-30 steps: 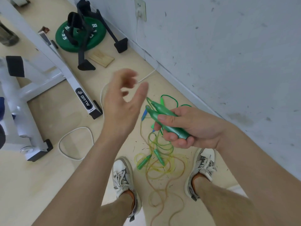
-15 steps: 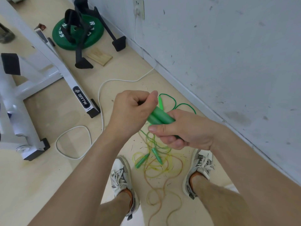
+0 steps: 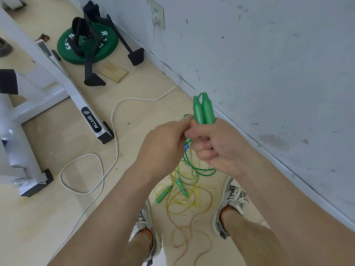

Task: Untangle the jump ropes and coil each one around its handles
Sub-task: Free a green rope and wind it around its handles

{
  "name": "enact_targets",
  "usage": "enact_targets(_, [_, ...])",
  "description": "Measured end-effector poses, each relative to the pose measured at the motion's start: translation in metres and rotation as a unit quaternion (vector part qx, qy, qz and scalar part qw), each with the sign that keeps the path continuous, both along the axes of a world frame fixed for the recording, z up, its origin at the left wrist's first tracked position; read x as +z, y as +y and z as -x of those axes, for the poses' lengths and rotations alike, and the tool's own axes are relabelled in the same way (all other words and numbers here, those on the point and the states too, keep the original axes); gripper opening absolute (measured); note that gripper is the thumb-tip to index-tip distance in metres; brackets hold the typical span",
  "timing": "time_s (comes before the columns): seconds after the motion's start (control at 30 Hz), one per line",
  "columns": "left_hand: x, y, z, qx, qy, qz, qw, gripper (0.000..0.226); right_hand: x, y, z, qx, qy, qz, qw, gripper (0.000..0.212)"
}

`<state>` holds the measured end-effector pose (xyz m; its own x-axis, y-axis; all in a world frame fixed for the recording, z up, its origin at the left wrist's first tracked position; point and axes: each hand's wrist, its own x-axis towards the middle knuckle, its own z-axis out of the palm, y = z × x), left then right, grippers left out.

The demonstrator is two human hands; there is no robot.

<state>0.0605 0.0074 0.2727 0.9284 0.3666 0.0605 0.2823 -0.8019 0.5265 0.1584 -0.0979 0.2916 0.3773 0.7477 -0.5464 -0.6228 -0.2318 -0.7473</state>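
Right hand grips both handles; left hand pinches the cord beside the handles. Best wrapped snugly, under tension.

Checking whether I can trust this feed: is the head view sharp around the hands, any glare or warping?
Head view: soft even light, no glare; left hand, right hand, green handles and green cord sharp; floor rope tangle slightly soft; wide-angle stretches the forearms near the bottom edge.
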Motion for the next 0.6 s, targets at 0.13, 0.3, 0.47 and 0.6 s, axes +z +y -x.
enact_targets(0.13, [0.008,-0.017,-0.004,-0.056,0.162,-0.220,0.960,0.034,-0.022,-0.001,0.000,0.124,-0.458,0.259,0.841,0.022])
enact_targets(0.3, [0.010,-0.022,-0.006,-0.105,0.179,-0.213,0.955,0.028,-0.022,-0.004,0.004,0.238,-0.579,0.274,0.730,0.032])
enact_targets(0.47, [0.016,-0.014,-0.002,-0.121,0.187,-0.197,0.955,0.023,-0.028,-0.003,0.004,0.280,-0.556,0.263,0.737,0.039])
enact_targets(0.6, [0.016,-0.008,0.005,-0.096,0.104,-0.127,0.982,0.014,-0.026,-0.006,0.001,0.315,-0.516,0.274,0.748,0.042])
